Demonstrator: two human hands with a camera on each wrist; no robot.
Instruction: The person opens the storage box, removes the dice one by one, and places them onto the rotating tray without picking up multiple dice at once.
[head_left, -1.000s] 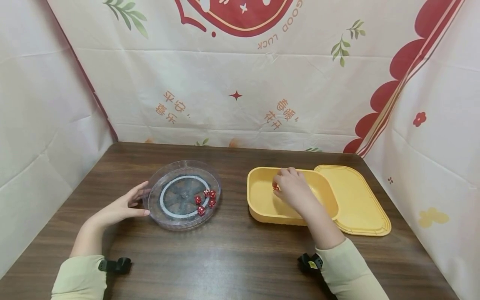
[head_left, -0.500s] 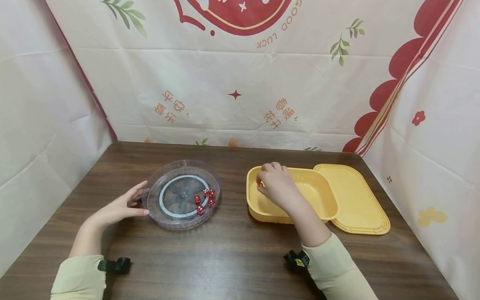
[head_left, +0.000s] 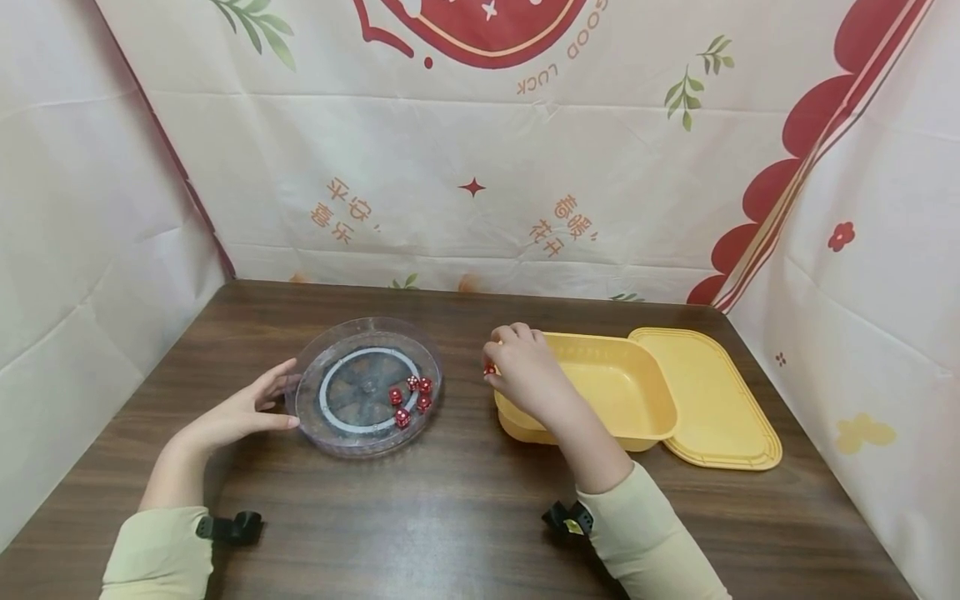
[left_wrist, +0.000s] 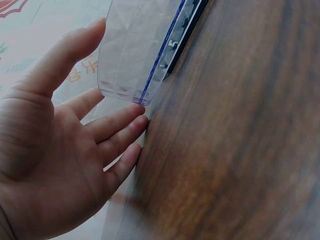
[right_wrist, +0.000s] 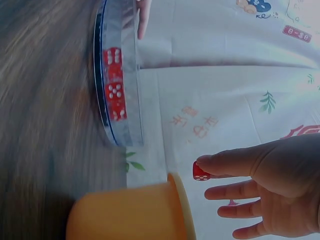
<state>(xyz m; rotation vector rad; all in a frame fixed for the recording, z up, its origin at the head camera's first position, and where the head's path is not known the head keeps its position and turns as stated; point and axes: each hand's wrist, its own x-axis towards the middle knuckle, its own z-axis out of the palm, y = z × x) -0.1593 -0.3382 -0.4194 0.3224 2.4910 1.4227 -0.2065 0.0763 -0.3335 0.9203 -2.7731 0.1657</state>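
A clear round tray sits on the table with several red dice inside it near its right side. My left hand rests open against the tray's left rim, fingers straight. My right hand hovers over the left edge of a yellow tub and pinches one red die between thumb and fingertip. In the right wrist view the die sits at my fingertip, above the tub's rim, with the clear tray beyond.
A yellow lid lies flat to the right of the tub, partly under it. The dark wooden table is enclosed by printed cloth walls on three sides. Black wrist camera mounts sit near the front edge.
My right hand has lifted out of the yellow tub with a die and moved left past the tub's left rim. The left hand and clear tray have not moved.
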